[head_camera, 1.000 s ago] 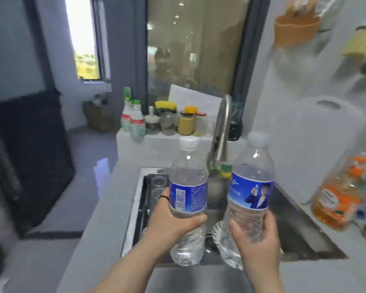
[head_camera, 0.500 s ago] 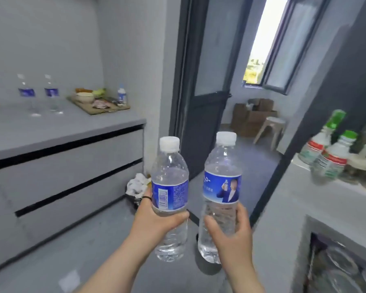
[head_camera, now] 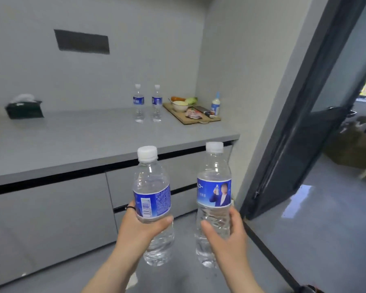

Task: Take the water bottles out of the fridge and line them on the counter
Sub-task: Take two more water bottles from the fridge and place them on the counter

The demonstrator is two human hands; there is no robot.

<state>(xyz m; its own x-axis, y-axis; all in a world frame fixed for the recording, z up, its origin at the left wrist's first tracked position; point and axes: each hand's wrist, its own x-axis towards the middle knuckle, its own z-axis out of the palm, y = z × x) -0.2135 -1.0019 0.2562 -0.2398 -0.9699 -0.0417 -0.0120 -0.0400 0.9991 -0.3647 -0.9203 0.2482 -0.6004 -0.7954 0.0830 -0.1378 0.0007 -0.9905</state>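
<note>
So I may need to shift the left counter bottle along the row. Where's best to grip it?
Take the left counter bottle around its labelled middle, coming from the front: it stands upright, its neighbour is close on the right, and the wall is behind.

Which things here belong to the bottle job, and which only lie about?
Job: bottle in left hand; bottle in right hand; two bottles on the counter; counter.
Lying about: cutting board with food; tissue box; small white bottle.
</note>
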